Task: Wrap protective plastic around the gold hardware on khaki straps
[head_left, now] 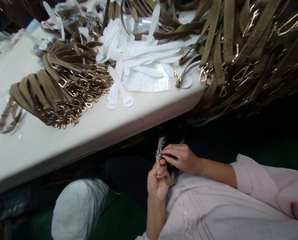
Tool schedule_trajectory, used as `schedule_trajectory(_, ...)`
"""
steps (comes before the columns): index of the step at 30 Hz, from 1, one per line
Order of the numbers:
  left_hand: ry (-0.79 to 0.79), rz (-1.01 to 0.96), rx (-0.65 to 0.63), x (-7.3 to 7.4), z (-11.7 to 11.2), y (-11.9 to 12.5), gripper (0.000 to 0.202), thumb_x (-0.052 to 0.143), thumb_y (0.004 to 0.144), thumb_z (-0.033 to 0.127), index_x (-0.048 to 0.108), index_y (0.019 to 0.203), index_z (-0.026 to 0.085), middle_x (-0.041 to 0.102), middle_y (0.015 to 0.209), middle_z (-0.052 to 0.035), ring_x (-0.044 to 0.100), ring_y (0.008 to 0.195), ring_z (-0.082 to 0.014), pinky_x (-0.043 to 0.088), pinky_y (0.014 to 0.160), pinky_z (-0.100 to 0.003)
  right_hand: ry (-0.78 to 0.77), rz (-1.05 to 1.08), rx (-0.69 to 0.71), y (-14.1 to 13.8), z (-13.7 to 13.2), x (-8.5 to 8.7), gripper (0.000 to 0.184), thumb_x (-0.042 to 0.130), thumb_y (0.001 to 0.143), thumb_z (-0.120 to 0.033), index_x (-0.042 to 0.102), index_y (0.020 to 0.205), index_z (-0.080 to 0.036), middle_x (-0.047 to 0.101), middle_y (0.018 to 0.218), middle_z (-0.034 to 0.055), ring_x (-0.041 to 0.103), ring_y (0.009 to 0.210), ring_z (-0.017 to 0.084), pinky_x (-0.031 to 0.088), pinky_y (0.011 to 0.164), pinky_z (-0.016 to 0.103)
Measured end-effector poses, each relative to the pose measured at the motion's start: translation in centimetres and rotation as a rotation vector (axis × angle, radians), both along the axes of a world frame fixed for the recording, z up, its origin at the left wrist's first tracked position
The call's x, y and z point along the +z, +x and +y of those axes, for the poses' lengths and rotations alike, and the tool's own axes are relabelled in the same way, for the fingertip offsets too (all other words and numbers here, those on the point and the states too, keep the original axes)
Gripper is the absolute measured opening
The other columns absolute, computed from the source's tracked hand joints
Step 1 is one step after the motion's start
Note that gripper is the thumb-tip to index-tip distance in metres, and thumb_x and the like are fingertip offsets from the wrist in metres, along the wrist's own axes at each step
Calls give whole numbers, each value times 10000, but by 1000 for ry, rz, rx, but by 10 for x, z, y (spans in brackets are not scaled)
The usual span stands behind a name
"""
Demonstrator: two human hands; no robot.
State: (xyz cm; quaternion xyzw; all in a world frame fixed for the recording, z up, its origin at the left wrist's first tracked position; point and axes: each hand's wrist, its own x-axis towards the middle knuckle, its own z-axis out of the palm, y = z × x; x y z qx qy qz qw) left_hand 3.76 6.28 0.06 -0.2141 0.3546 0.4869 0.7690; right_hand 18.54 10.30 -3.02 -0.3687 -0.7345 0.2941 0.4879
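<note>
Below the table edge, my left hand (159, 180) is closed around a brown strap, its palm turned up and fingers curled. The strap (172, 181) loops out beside my palm and hangs against my pink shirt. At the strap's upper end, just above my left fingertips, is shiny metal hardware (159, 152), which looks partly covered in clear film; its exact shape is too small to tell. My right hand (185, 157) comes in from the right, thumb and fingertips pinched together at this metal part.
The white table (88, 143) bears bundled brown straps (51, 90) with gold clasps, white strips (118, 86) and clear plastic sleeves (149, 80). More straps (229, 36) hang over its right edge. A white cloth-covered rounded object (78, 210) stands at lower left.
</note>
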Motion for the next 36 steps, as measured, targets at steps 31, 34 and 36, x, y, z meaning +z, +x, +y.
schedule_trajectory(31,161,117,-78,-12,-15,4,394,240,1017,89,584,826,96,425,580,50,306,352,31,248,320,2,-91,146,234,6,-1,6,150,529,837,-73,637,838,-177,634,708,13,561,602,116,472,583,233)
schedule_trajectory(34,181,235,-70,-14,-8,1,275,355,1000,104,626,954,93,456,600,55,334,358,32,261,334,-9,-143,169,339,6,-10,5,159,528,848,-72,651,856,-172,626,725,8,556,605,102,472,589,216)
schedule_trajectory(36,225,436,-106,-14,-4,2,99,547,939,159,635,940,113,493,592,61,328,349,22,262,324,-44,-174,161,337,6,-13,6,141,540,873,-90,658,871,-169,637,746,16,576,632,105,489,614,217)
